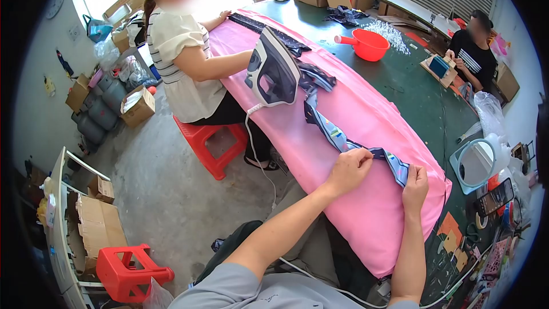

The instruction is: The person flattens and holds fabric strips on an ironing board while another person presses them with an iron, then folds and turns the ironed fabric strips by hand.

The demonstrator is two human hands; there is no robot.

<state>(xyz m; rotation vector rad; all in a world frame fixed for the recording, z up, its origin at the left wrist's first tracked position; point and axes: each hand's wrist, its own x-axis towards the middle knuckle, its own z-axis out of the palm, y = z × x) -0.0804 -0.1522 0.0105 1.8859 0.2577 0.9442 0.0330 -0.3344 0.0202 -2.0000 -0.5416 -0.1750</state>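
Note:
A long strip of blue patterned fabric (331, 131) lies over the pink cloth (366, 212) that covers part of the table. My left hand (350, 170) pinches the strip near its middle. Close to the strip's right end, my right hand (416, 186) has its fingers closed on it. Between my hands the light blue and navy strip spans a short gap. Further up, an iron (273, 71) stands tilted up on the pink cloth beside a seated person's forearm. A darker strip (257, 26) runs under that person's hands.
A red dipper (370, 44) sits on the green table (400, 88). Another person (474, 51) works at the far right. Along the right edge are a round mirror (477, 160), a phone (494, 197) and scissors (472, 233). Red stools (128, 274) stand on the floor.

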